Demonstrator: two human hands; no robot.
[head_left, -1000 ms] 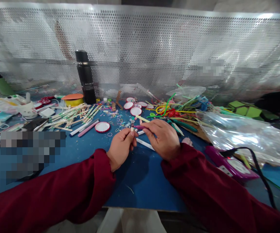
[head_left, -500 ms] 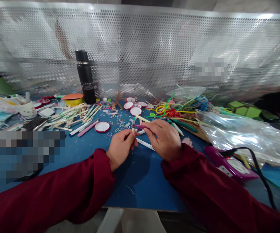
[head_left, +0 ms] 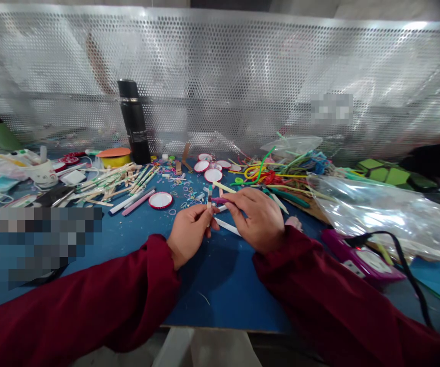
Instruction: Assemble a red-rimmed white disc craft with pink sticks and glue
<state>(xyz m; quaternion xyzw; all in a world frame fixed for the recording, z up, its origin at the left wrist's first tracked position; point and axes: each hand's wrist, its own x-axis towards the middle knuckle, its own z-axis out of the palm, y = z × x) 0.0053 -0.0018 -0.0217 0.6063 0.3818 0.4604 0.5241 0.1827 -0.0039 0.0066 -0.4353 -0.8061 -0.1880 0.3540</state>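
Observation:
My left hand pinches a small wooden craft stick upright, its top end coloured green and dark. From the right, my right hand grips a slim purple marker, whose tip is at the stick; whether it touches, I cannot tell. Beneath the hands lies a white strip, partly hidden by the right hand. A pale yellow strip lies just beyond the fingers. Small coloured rubber bands are scattered behind the left hand.
Left of the hands are a red-rimmed lid, two markers and a pile of craft sticks. A black bottle stands behind. At right are clear plastic, a purple power strip and pipe cleaners.
Both hands hold nearly the same place and grip. The marker and craft stick have shifted only slightly against each other.

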